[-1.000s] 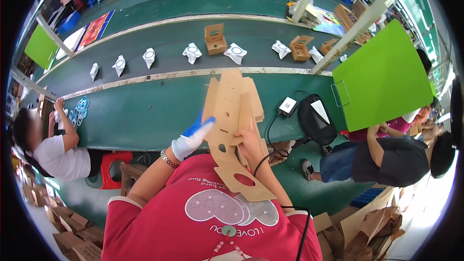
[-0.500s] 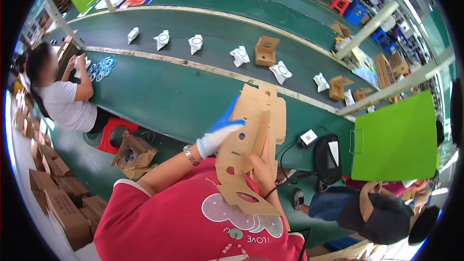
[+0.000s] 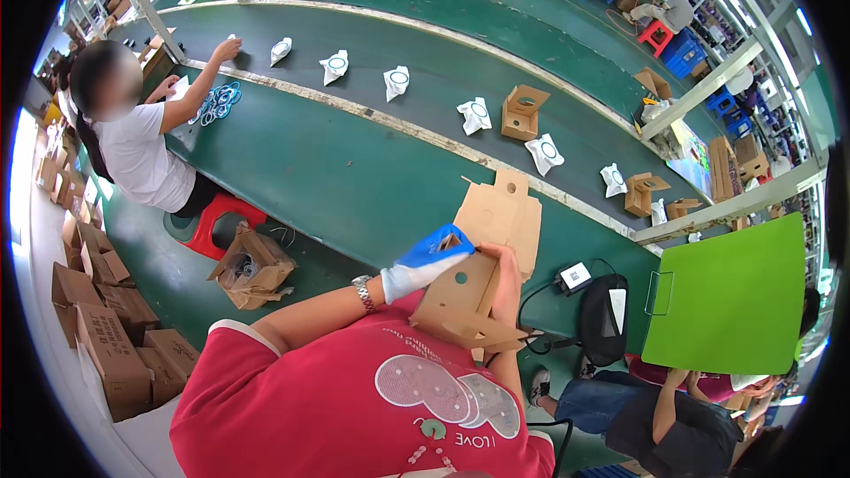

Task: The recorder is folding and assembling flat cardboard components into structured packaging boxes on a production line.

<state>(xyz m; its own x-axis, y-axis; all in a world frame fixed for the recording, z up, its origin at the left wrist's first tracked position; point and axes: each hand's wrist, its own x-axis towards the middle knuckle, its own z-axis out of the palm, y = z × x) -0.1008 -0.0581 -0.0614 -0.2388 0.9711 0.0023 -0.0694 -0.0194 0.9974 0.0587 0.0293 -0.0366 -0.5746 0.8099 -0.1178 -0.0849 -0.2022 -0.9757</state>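
Observation:
Close to my red shirt, a brown cardboard box (image 3: 453, 303) is partly folded, its side walls standing up and a flap hanging toward me. My left hand (image 3: 427, 262), in a blue and white glove, grips the box's far left corner. Bare, my right hand (image 3: 506, 281) wraps round its right wall; some of its fingers are hidden by the cardboard. Just beyond the box, flat cardboard blanks (image 3: 505, 217) lie on the green table (image 3: 354, 190).
Along the dark conveyor (image 3: 443, 80) lie several white bags (image 3: 397, 82) with round rings, among open boxes (image 3: 521, 115). A co-worker (image 3: 142, 142) sits at left by blue rings (image 3: 218, 104). Right are a white device (image 3: 574, 278), a black case (image 3: 604, 319) and a green board (image 3: 726, 292).
The nearly flat cardboard has become a box with raised walls. My left hand has moved from its flat panel to a corner. At left, the co-worker's arm now reaches over the conveyor.

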